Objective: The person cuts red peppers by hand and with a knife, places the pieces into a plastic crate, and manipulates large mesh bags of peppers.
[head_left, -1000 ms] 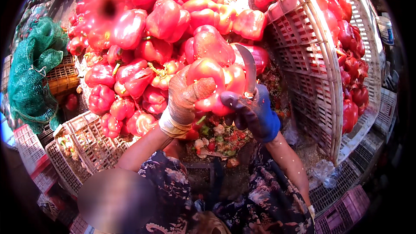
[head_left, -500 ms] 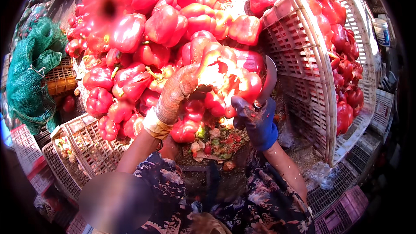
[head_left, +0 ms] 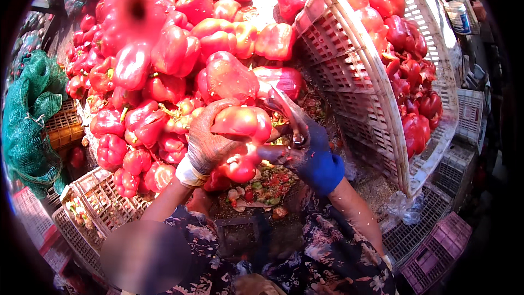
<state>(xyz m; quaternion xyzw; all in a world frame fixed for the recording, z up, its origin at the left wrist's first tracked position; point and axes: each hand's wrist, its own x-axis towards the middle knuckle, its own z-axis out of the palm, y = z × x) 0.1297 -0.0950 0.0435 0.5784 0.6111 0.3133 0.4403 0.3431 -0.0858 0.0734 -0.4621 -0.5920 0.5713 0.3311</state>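
A red bell pepper [head_left: 240, 121] is held in my left hand [head_left: 210, 136], which wears a stained glove with a pale cuff and has its fingers wrapped round the pepper's left side. My right hand [head_left: 315, 155], in a blue glove, grips a knife [head_left: 289, 112] with a curved blade that points up and to the left, close to the pepper's right side. The right thumb reaches toward the pepper's underside; whether it touches is unclear. Just below both hands is another red pepper [head_left: 240, 168]. A large heap of red bell peppers [head_left: 174, 49] lies beyond and to the left.
On the right, a tilted white plastic crate [head_left: 363, 84] holds cut red peppers [head_left: 406, 71]. Seeds and pepper scraps [head_left: 262, 191] cover the ground before me. At left are a green mesh sack [head_left: 33, 125] and a crate [head_left: 117, 196]; a clear plastic bag [head_left: 406, 207] lies at lower right.
The pepper in my left hand showed its pale cut inside before; now its red skin faces up. My right hand moved in toward it, and the blade swung left. The whole view shifted.
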